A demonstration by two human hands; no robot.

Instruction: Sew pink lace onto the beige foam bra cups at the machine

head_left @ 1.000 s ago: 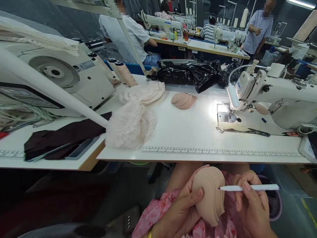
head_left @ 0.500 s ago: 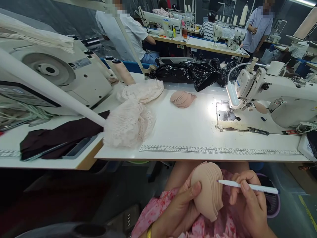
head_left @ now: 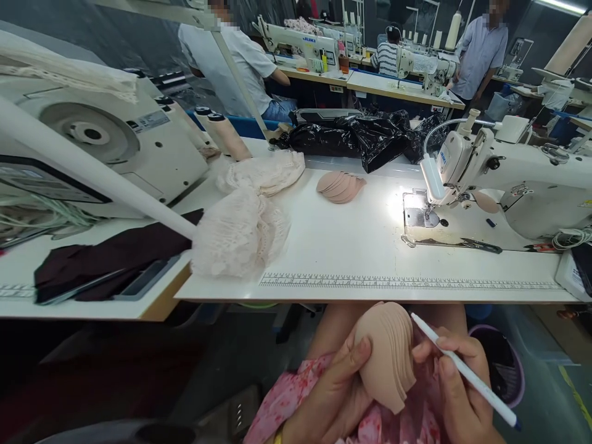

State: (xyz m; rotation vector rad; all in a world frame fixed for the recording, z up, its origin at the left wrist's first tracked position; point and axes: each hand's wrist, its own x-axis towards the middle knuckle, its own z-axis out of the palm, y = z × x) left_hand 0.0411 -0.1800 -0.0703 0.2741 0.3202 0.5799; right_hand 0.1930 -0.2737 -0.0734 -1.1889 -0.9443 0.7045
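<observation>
A fanned stack of beige fabric pieces, curved like bra cup panels, is gripped in my left hand over my lap. The thumb presses the top piece while the fingers pass behind. My right hand pinches a slim white marker pen. Its tip points up and left, close to the upper right edge of the stack; whether it touches I cannot tell. Up on the white table lies a second fanned stack of similar beige pieces.
A sewing machine with a lit lamp stands at the right. Cream lace lies left on the table, a black plastic bag behind. A printed ruler runs along the front edge. A purple-rimmed bin stands below right. Other people sit and stand beyond.
The marker pen has swung from nearly level to a steep slant, its tip moving up towards the stack's top edge. My right hand has turned with it; my left hand stays nearly still.
</observation>
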